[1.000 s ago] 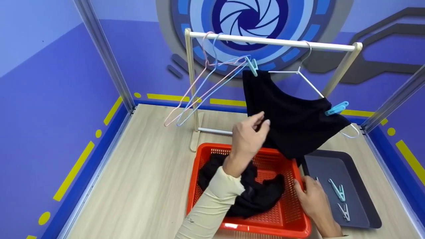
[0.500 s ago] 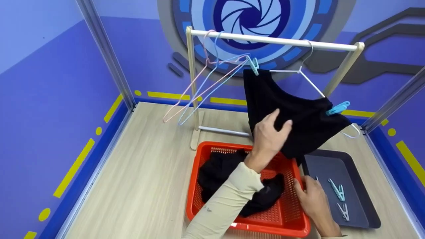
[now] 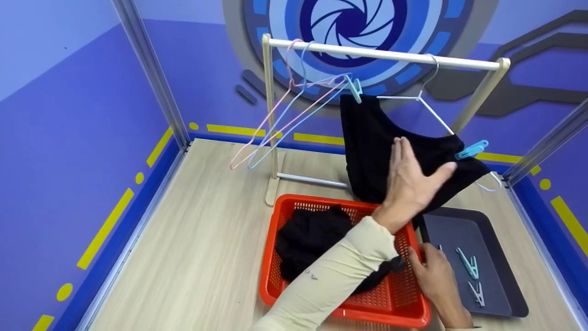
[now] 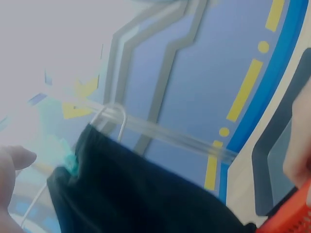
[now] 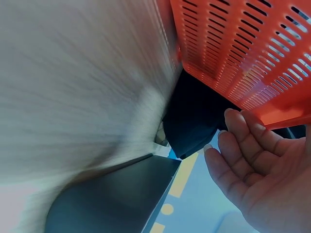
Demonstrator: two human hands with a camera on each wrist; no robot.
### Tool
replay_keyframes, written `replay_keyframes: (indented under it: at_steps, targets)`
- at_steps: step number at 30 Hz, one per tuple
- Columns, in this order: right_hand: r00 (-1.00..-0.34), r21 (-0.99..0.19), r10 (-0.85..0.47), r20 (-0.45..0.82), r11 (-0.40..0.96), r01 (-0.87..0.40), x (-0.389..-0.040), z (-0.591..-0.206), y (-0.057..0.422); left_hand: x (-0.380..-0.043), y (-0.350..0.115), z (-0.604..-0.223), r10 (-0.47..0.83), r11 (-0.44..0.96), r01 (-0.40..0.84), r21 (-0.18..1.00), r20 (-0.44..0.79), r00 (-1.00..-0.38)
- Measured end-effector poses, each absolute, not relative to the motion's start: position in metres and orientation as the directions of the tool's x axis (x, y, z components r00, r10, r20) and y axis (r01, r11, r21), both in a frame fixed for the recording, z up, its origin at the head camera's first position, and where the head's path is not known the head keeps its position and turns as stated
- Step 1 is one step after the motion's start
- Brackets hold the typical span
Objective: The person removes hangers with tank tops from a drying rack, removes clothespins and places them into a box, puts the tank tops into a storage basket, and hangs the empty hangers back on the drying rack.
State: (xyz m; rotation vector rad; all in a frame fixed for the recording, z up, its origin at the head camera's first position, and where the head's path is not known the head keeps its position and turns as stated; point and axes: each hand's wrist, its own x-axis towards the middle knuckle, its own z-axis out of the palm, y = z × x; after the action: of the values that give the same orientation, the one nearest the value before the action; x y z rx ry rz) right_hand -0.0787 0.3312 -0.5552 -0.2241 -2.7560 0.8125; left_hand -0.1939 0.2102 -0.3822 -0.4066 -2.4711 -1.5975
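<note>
Across it goes: your left hand has swept further right, now in front of the black garment, fingers straight and holding nothing; contact I can't tell. Your right hand keeps the red basket gripped by its rim. The garment hangs off the white hanger, pegged by a teal clip and a blue clip. This piece looks secured; the dark cloth below suggests unfinished hanging.

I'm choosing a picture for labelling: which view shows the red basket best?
The head view: most of the red basket shows, though a sleeve crosses it. The right wrist view shows part of its slotted wall close up; the left wrist, only a piece at lower right.
</note>
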Motion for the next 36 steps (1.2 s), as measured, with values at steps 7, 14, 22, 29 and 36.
replay_keyframes:
  at_steps: [7,14,22,29,36]
  targets:
    - [-0.955,-0.565,0.195,0.223,0.824,0.036,-0.075,-0.557,0.335,-0.184,0.242,-0.371,0.120,0.596,0.262,0.760,0.238,-0.964]
    - [-0.938,-0.597,0.186,0.291,0.802,-0.026,-0.071,-0.561,0.337,-0.179,0.269,-0.361,0.069,0.683,0.202,0.702,0.214,-0.974]
    - [-0.943,-0.674,0.332,0.041,0.706,0.219,-0.070,-0.555,0.332,-0.186,0.278,-0.364,0.011,0.662,0.137,0.737,0.174,-0.985]
    - [-0.943,-0.668,0.330,0.041,0.711,0.220,-0.074,-0.554,0.331,-0.190,0.285,-0.364,-0.040,0.665,0.101,0.740,0.170,-0.985]
    - [-0.962,-0.605,0.219,0.164,0.792,0.077,-0.075,-0.556,0.331,-0.187,0.299,-0.355,-0.079,0.718,0.098,0.690,0.220,-0.972]
